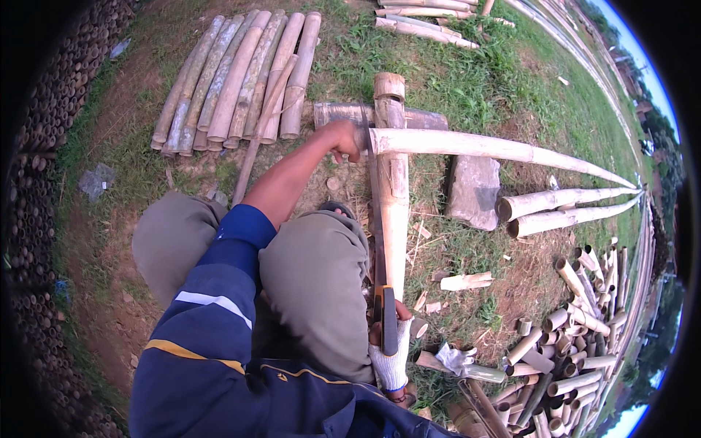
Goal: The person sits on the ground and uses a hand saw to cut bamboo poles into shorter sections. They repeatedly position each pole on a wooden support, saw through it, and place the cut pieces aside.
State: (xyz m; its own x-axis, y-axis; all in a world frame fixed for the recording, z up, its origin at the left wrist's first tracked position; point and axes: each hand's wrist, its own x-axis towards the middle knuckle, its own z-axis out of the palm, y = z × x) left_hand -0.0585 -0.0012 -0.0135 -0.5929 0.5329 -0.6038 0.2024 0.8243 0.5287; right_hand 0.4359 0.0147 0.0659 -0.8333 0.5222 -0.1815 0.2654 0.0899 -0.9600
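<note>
While the right hand (401, 349), in a white glove (391, 369), is wrapped around the saw's (378, 233) handle on the near side, the left hand (342, 139) sits by the far part of the blade, just left of the pole (475, 144); its fingers are curled, though I cannot tell what, if anything, they grip. The pole lies crosswise over the log (395, 212) and runs off to the right, its left end touching or just beside the blade; which, I cannot say. Sawing looks like the step in hand, and doing it well would, in my judgement, mean holding the blade square to the pole, using long, even strokes with light pressure, stopping the pole from rolling on the log, and having the left fingers clear of the teeth. As for writing, the jacket (285, 409) bears a small yellow emblem (282, 377), too small to make out, and the saw shows no legible label.
</note>
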